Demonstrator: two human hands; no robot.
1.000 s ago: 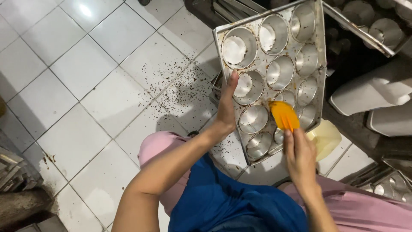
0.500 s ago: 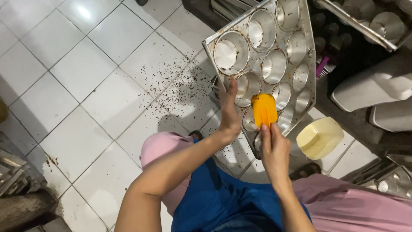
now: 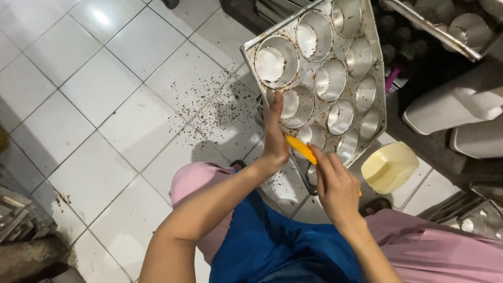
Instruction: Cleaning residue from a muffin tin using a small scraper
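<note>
Scraping a tilted muffin tray over the tiled floor.

The metal baking tray (image 3: 319, 78) is battered and dull grey, with rows of round shiny cups, tipped up on its near edge in front of my knees above the white tile floor (image 3: 105, 105), which is speckled with dark crumbs. My left hand (image 3: 274, 131) lies flat with fingers stretched upward, pressing against the tray's near-left edge to steady it. My right hand (image 3: 335, 186) is clenched around an orange scraper (image 3: 299, 148), whose blade touches the tray's lower cups. A pale yellow container (image 3: 390, 166) sits just beside my right hand.
</note>
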